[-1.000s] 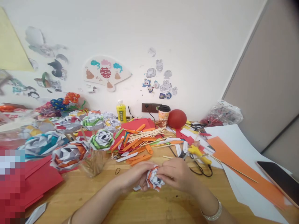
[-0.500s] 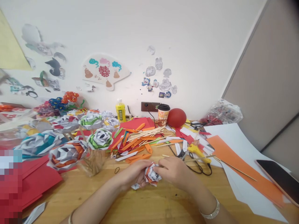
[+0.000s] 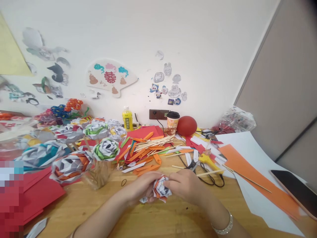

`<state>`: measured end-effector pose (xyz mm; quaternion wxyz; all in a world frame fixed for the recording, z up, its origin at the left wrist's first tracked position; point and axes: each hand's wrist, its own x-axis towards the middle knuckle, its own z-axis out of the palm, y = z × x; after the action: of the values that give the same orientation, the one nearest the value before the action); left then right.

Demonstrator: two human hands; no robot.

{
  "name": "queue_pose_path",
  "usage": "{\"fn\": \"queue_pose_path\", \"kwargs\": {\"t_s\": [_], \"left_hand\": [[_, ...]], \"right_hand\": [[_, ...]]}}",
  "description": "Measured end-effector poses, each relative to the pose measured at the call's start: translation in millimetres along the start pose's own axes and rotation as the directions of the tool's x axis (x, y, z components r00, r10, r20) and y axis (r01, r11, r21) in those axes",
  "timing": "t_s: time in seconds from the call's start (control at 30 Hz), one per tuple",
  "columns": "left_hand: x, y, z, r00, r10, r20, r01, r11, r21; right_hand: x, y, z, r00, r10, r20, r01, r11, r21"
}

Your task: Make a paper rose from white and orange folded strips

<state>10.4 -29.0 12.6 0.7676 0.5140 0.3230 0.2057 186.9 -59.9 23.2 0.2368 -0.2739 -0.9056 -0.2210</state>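
Observation:
Between my hands, low over the wooden table, is a white and orange paper flower (image 3: pixel 161 189). My left hand (image 3: pixel 144 187) is closed round its left side and underside; some of those fingers are hidden behind the petals. The fingertips of my right hand (image 3: pixel 184 185) pinch petals at the flower's upper right. A small folded white paper piece shows beneath my left fingers. Just beyond my hands lie orange folded paper strips (image 3: pixel 146 169) and a pair of scissors (image 3: pixel 193 166). A yellow glue gun (image 3: pixel 209 161) rests past my right hand.
Finished paper flowers on sticks (image 3: pixel 106 149) stand in a clear cup (image 3: pixel 97 177) at left. Wooden sticks (image 3: pixel 155 142) lie in the middle. A lidded paper cup (image 3: pixel 172 124), yellow bottle (image 3: pixel 127 119) and red balloon (image 3: pixel 187 125) line the back. A phone (image 3: pixel 294 188) lies right.
My right fingers have shifted slightly on the petals, and the flower is turned a little, showing more of its face. Both hands stay in nearly the same place.

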Motion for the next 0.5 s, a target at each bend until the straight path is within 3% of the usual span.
{"fn": "queue_pose_path", "kwargs": {"t_s": [0.23,0.5], "left_hand": [[5.6,-2.6,-3.2,0.999,0.043,-0.012,-0.043,0.999,0.019],[3.7,-3.0,-3.3,0.998,0.057,-0.040,-0.054,0.996,0.066]], "right_hand": [[-1.9,0.3,9.7,0.997,-0.009,0.077,0.019,0.991,-0.136],[-4.2,1.0,15.8,0.998,0.033,0.048,-0.029,0.996,-0.082]]}}
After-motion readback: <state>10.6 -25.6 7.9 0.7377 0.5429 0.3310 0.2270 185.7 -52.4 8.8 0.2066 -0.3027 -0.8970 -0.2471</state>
